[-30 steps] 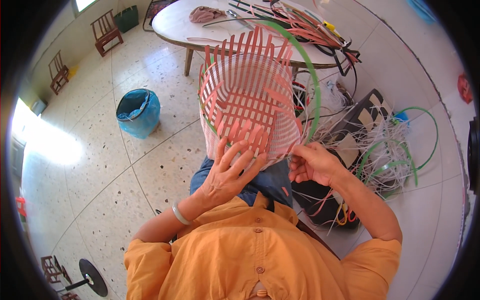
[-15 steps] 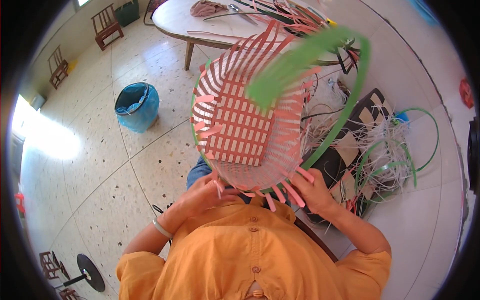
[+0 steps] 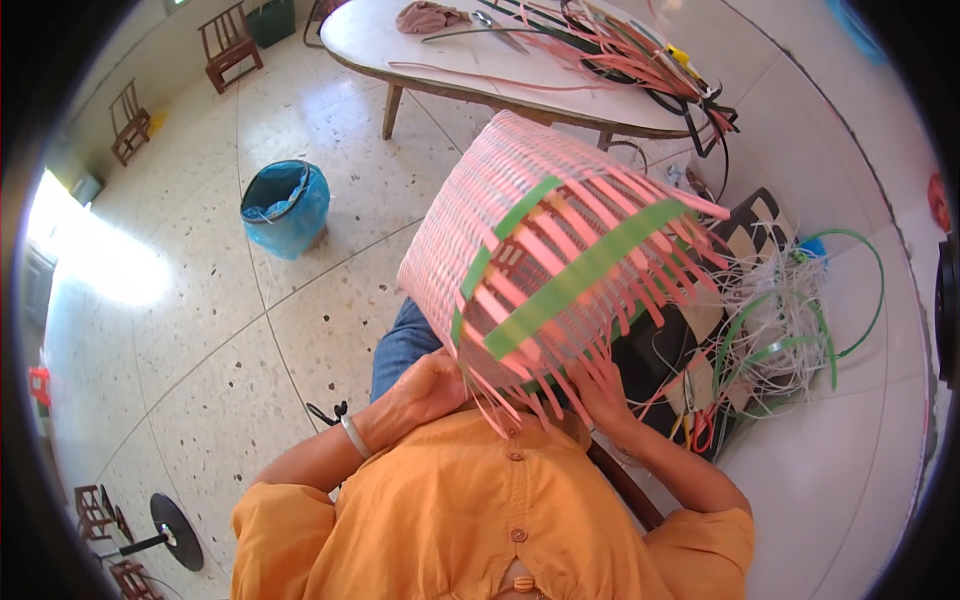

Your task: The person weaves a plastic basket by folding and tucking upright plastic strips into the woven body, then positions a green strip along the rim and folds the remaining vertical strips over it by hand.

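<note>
A woven pink and white basket [image 3: 470,200] is tilted over my lap, its open mouth turned toward me and to the right. Loose pink strap ends fringe its rim. A green strap [image 3: 580,280] runs through the rim weave, and a wide length of it lies across the opening. My left hand [image 3: 432,388] is curled at the near left of the rim, fingertips partly hidden by the basket. On the near right of the rim, my right hand [image 3: 600,395] grips the edge among the strap ends, its fingers partly covered.
A white table [image 3: 400,45] ahead holds pink and dark straps [image 3: 610,45], scissors [image 3: 498,30] and a cloth [image 3: 428,17]. A blue-lined bin [image 3: 287,210] stands left on the floor. Right of me lie tangled white strips [image 3: 770,340] and red-handled scissors [image 3: 703,430].
The basket has tipped over so its outer side and rim show instead of its inside bottom. The green strap, swinging in the air before, now lies across the mouth. Both hands stay at the rim.
</note>
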A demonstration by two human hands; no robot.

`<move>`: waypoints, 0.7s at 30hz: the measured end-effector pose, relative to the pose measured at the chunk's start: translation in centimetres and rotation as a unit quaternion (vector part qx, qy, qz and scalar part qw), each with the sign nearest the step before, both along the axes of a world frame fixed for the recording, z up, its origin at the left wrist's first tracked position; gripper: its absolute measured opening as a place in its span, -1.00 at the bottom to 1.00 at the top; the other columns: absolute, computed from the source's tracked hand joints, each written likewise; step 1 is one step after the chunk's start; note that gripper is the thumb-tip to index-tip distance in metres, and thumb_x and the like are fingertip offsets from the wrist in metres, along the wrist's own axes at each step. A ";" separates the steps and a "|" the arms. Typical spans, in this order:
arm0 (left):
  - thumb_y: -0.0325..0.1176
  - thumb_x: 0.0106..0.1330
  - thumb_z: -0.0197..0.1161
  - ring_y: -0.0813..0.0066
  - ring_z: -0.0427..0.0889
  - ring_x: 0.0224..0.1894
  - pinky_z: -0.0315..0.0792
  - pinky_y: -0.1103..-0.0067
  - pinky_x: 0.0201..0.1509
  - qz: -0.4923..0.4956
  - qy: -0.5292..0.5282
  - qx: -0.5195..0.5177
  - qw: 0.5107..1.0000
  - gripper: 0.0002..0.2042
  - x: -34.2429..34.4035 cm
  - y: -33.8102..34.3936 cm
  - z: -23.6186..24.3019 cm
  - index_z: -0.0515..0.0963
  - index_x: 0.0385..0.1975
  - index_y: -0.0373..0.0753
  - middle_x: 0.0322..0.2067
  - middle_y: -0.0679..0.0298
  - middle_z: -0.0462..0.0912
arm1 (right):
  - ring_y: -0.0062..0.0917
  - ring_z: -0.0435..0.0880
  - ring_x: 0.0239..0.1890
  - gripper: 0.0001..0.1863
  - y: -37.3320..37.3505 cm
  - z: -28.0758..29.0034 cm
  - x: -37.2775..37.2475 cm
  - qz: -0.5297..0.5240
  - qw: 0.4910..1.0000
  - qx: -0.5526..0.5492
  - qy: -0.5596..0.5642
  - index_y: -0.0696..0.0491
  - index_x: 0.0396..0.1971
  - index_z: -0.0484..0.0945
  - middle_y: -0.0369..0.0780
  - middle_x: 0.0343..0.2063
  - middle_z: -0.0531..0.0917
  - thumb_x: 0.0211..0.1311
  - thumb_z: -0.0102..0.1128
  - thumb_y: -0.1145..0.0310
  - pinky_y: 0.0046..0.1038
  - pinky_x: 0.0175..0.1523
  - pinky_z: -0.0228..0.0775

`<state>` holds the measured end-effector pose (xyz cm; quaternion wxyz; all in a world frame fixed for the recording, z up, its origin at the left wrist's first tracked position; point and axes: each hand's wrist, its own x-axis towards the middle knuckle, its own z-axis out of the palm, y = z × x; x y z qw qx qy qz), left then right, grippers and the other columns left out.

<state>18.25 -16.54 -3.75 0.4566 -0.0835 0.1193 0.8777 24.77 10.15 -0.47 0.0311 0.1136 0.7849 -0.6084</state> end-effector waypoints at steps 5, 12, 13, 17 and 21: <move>-0.60 0.21 0.11 0.22 0.54 0.04 0.43 0.34 0.17 0.053 0.176 -0.003 0.983 -0.67 -1.6 2.7 0.5 0.50 0.00 -0.33 0.01 0.09 0.59 | -0.69 0.40 -0.75 -0.70 -0.9 0.1 -4.6 -0.024 0.985 -0.169 0.007 0.17 -0.54 0.50 -0.31 -0.74 0.48 0.38 0.09 0.31 -0.59 -0.64 0.18; -0.23 0.39 0.24 0.50 0.49 -0.28 0.38 0.54 -0.21 -0.058 0.391 -0.183 0.900 -0.82 -0.8 5.9 -0.6 0.54 -0.24 -0.21 -0.28 0.34 0.57 | -0.71 0.40 -0.76 -0.82 -1.8 -2.7 -4.6 -0.045 0.979 -0.195 -0.038 0.17 -0.20 0.53 -0.31 -0.63 0.54 0.41 0.07 0.36 -0.65 -0.69 0.19; -0.18 0.40 0.23 0.52 0.47 -0.31 0.35 0.55 -0.24 -0.009 0.458 -0.304 0.835 -0.80 -0.3 7.0 0.0 0.53 -0.28 -0.19 -0.32 0.37 0.56 | -0.71 0.40 -0.76 -0.82 -2.1 -3.3 -4.6 -0.044 0.979 -0.196 -0.038 0.17 -0.20 0.53 -0.31 -0.63 0.54 0.41 0.07 0.36 -0.65 -0.69 0.19; -0.26 0.38 0.28 0.47 0.50 -0.04 0.36 0.45 0.11 0.005 0.167 -0.138 0.976 -0.80 0.4 8.3 0.3 0.50 -0.10 -0.13 -0.16 0.37 0.58 | -0.72 0.44 -0.70 -0.72 -2.6 -5.7 -4.8 -0.045 0.979 -0.195 0.040 0.12 0.05 0.44 -0.32 -0.54 0.56 0.41 0.04 0.38 -0.65 -0.65 0.22; -0.30 0.37 0.27 0.39 0.59 -0.23 0.48 0.40 -0.14 0.108 0.295 -0.227 0.922 -0.85 0.2 9.6 -4.7 0.52 -0.18 -0.18 -0.22 0.29 0.62 | -0.73 0.41 -0.72 -0.77 -3.4 -5.3 -4.6 -0.042 0.980 -0.194 0.022 0.10 -0.03 0.47 -0.33 -0.60 0.53 0.42 0.04 0.34 -0.65 -0.67 0.14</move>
